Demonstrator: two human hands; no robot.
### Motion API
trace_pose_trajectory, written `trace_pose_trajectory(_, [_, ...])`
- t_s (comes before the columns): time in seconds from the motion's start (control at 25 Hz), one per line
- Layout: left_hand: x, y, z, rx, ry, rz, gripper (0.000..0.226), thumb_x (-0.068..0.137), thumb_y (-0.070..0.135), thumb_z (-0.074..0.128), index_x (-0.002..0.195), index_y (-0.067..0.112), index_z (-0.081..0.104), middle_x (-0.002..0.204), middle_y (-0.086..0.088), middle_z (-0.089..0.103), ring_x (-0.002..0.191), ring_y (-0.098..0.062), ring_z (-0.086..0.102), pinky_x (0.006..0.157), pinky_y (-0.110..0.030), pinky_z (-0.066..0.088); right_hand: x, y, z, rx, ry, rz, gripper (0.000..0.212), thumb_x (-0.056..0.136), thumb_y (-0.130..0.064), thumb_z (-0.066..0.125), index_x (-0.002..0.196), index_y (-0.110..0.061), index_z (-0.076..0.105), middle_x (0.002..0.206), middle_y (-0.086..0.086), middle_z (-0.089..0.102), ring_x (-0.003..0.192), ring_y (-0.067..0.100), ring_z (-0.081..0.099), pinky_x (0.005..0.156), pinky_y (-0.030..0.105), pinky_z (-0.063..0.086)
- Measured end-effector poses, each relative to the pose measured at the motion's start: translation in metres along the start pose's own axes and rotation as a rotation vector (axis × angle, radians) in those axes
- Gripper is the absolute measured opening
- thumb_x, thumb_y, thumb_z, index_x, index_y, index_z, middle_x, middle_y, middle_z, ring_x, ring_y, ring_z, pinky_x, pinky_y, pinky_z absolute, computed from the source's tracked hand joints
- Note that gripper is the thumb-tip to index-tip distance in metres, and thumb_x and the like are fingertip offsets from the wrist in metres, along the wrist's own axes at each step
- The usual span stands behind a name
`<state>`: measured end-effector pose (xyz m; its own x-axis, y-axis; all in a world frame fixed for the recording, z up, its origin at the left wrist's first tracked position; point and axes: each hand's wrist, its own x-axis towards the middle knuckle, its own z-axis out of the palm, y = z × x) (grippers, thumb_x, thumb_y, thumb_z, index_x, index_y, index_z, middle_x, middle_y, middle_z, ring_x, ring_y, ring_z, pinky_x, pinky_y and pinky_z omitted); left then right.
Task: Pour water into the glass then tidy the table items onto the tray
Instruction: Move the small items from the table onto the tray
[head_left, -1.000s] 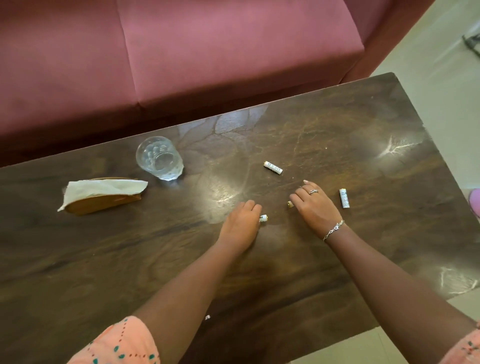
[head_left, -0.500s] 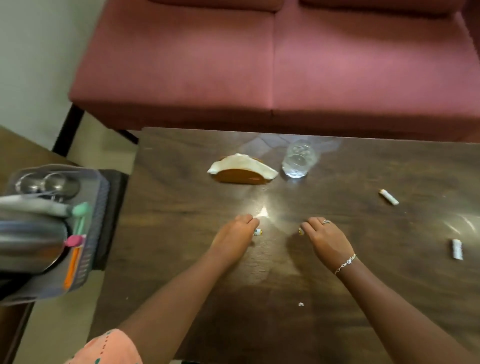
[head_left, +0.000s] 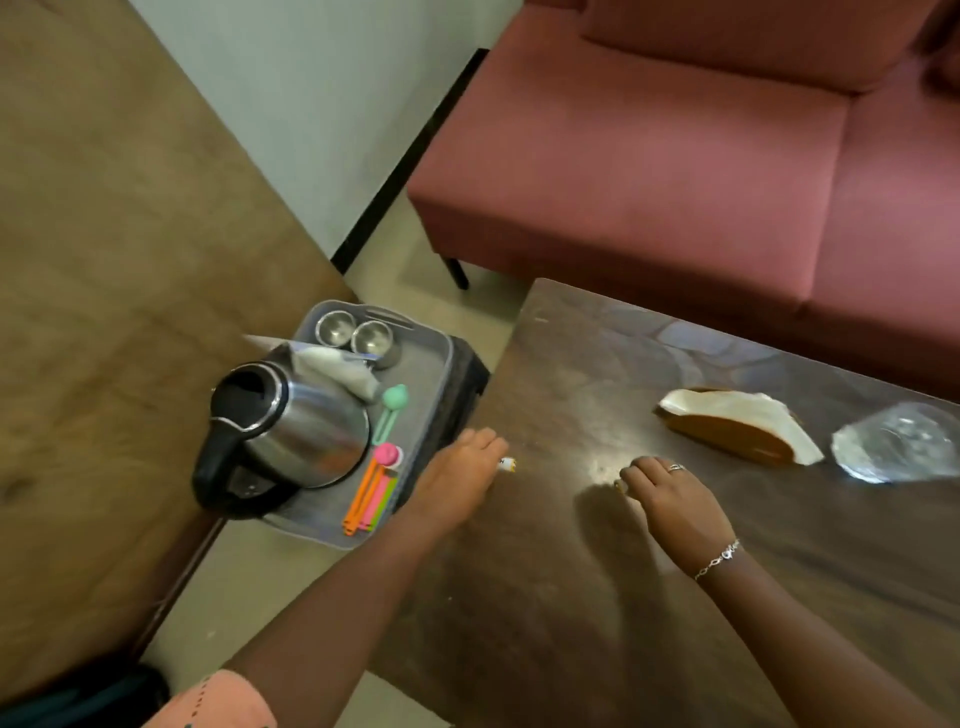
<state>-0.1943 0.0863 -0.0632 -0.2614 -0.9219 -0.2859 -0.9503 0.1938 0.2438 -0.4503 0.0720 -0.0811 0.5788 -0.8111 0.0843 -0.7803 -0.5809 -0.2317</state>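
The left hand (head_left: 457, 480) is curled around a small white stick (head_left: 506, 464). Only the end of the stick pokes out past the fingers. The right hand (head_left: 672, 501) is curled too. It pinches a little piece with a yellow tip (head_left: 621, 486) low over the dark brown surface (head_left: 571, 597). Most of each piece is hidden, so I cannot tell what they are.

The grey plastic tray (head_left: 423, 379) is just beside the left hand, on its outer side. It sits on a dark stool (head_left: 470, 374), off the surface. It is already crowded with a shiny steel kettle (head_left: 306, 426), two little steel cups (head_left: 335, 327) and a bunch of orange, pink and green sticks (head_left: 369, 499).

There is a gap between the surface and the tray. A tiny piece could slip from the fingers there, fall to the floor and roll away. The kettle stands close to where the left hand would reach, and its top looks open. A bump could tip it, and if there is water inside it would spill.

The clear glass (head_left: 898, 441) stands well out past the right hand, next to a brown wooden holder with a white napkin (head_left: 737, 426). It is blurry, so I cannot see how much water is in it. A quick reach could knock it over.

I can read no words at all. The white stick has dark marks on its end, but they are too small to read.
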Motion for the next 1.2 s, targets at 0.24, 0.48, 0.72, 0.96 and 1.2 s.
trace_pose_trajectory(0.24, [0.010,-0.113,-0.027,0.076,0.044,-0.199,0.022,0.087,0.002,0.045,0.108,0.006,0.052,0.113,-0.014,0.052,0.107,-0.029,0.048,0.079,-0.039,0.040,0.063,-0.038,0.013,0.038,0.008,-0.038,0.022,0.056,0.008,0.073,0.071,-0.006,0.064,0.070,0.011,0.065,0.056,0.029,0.061,0.047,0.027,0.050])
trace_pose_trajectory(0.48, [0.046,-0.159,0.004,0.280,-0.266,-0.087,0.024,0.086,0.002,0.047,0.110,0.004,0.051,0.118,-0.015,0.053,0.112,-0.031,0.051,0.081,-0.041,0.045,0.080,-0.049,0.031,0.049,-0.026,-0.024,0.033,0.051,0.008,0.082,0.074,-0.007,0.064,0.072,0.009,0.066,0.057,0.028,0.061,0.046,0.026,0.048])
trace_pose_trajectory(0.72, [0.059,-0.160,0.038,0.396,-0.369,0.028,0.031,0.081,-0.005,0.046,0.109,0.005,0.054,0.116,-0.012,0.057,0.114,-0.030,0.049,0.080,-0.038,0.047,0.081,-0.054,0.033,0.060,-0.099,0.036,0.027,0.058,0.003,0.081,0.076,-0.008,0.064,0.075,0.008,0.066,0.056,0.027,0.060,0.036,0.030,0.047])
trace_pose_trajectory(0.96, [0.065,-0.167,0.041,0.259,-0.403,-0.011,0.032,0.079,-0.010,0.046,0.108,0.000,0.056,0.116,-0.015,0.057,0.114,-0.032,0.050,0.085,-0.040,0.047,0.125,-0.075,0.021,0.218,-0.189,0.127,0.009,0.081,-0.017,0.066,0.085,-0.008,0.065,0.083,0.007,0.067,0.062,0.028,0.062,0.050,0.037,0.052])
trace_pose_trajectory(1.2, [0.052,-0.169,0.029,-0.377,-0.280,-0.456,0.034,0.088,0.000,0.041,0.118,0.003,0.057,0.123,-0.021,0.056,0.111,-0.034,0.055,0.088,-0.033,0.044,0.214,-0.119,0.027,0.364,-0.310,0.098,0.014,0.082,-0.023,0.064,0.088,-0.010,0.064,0.086,0.007,0.067,0.079,0.022,0.060,0.069,0.034,0.049])
